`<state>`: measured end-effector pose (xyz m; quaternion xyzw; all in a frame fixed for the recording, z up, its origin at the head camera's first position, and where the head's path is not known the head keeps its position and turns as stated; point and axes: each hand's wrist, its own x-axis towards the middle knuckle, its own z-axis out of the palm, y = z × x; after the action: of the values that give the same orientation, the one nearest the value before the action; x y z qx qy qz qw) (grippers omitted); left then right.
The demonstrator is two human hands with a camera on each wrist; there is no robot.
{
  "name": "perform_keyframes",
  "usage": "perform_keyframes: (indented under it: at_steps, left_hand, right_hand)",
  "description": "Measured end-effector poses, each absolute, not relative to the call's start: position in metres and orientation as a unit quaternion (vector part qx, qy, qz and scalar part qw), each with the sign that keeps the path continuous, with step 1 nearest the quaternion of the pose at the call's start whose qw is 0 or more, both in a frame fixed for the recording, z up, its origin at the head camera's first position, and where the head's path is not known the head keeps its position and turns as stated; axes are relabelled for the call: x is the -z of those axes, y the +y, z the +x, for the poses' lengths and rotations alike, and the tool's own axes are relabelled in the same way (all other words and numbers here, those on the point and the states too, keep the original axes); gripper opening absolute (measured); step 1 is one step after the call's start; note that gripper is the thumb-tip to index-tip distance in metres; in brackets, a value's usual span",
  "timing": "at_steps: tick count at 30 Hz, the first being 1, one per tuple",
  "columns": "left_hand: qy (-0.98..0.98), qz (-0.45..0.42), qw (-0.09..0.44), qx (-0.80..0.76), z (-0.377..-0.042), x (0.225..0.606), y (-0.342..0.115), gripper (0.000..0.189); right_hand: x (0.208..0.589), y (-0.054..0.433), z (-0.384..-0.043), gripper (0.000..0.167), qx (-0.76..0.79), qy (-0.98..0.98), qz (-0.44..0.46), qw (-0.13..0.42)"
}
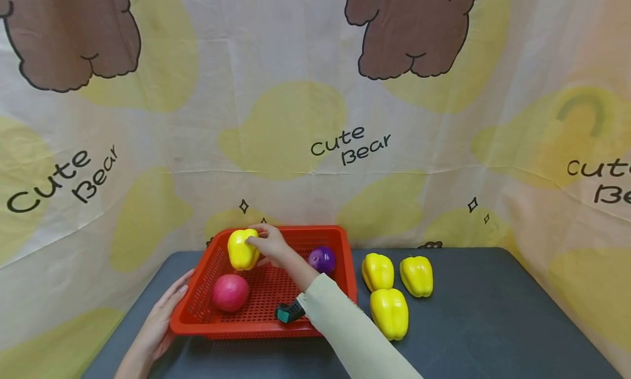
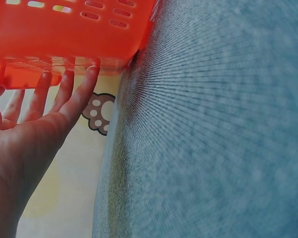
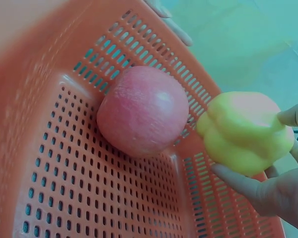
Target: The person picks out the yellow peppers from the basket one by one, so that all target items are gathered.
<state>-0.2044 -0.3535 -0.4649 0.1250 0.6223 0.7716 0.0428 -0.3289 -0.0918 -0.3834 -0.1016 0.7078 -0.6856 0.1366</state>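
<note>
My right hand point(image 1: 270, 246) pinches a yellow bell pepper point(image 1: 241, 250) between thumb and fingers, near the far left corner of a red plastic basket point(image 1: 261, 328). In the right wrist view the bell pepper point(image 3: 243, 131) is held beside the basket's wall, and my right hand point(image 3: 283, 191) grips its end. A round pinkish-red fruit, like an apple point(image 1: 230, 293), lies in the basket's left part. A round purple fruit or vegetable point(image 1: 322, 259) sits at its right side. My left hand point(image 1: 160, 316) touches the basket's left side with fairly straight fingers point(image 2: 82, 94).
Several yellow things stand to the basket's right on the grey table point(image 1: 473, 313): one bell pepper point(image 1: 377, 271) at the back, another bell pepper point(image 1: 416, 276) beside it, and a nearer bell pepper point(image 1: 389, 314). A printed cloth point(image 1: 296, 121) hangs behind. A small black device point(image 1: 290, 312) is at my right wrist.
</note>
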Motion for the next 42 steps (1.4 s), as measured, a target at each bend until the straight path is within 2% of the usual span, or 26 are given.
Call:
perform_keyframes:
  at_steps: [21, 42]
  left_hand:
    - [0.594, 0.146, 0.048, -0.790, -0.206, 0.466, -0.354, 0.045]
    - [0.604, 0.131, 0.043, -0.785, -0.207, 0.467, -0.354, 0.043]
  right_hand:
    - [0.377, -0.081, -0.318, 0.049, 0.714, 0.679, -0.101, 0.137]
    - [0.366, -0.062, -0.305, 0.049, 0.711, 0.675, -0.122, 0.152]
